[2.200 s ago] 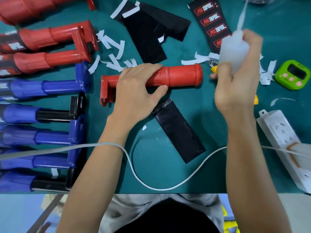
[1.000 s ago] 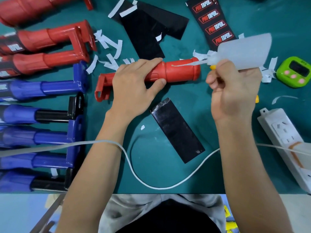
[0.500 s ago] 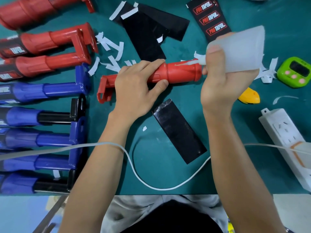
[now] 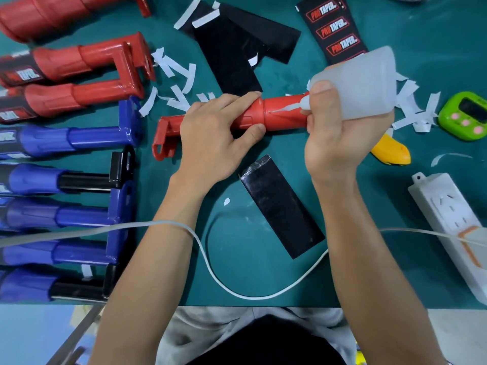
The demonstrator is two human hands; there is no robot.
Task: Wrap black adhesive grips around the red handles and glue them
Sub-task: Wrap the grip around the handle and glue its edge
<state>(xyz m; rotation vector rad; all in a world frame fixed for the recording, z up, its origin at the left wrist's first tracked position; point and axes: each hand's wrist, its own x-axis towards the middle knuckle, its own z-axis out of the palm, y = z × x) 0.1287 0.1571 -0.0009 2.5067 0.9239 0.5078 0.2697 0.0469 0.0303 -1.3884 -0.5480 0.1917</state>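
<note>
Glue bottle [image 4: 355, 85] has tipped onto red handle [image 4: 284, 115] near PRO TAPER grip [image 4: 334, 30].

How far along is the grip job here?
Done: two red handles upper left wear black branded grips. In hand: left hand steadies a bare red handle while right hand holds the glue bottle, nozzle on it. Left: the black strip nearby lies flat, unwrapped.

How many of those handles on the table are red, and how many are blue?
Red handles: 4
Blue handles: 5
Total: 9
</note>
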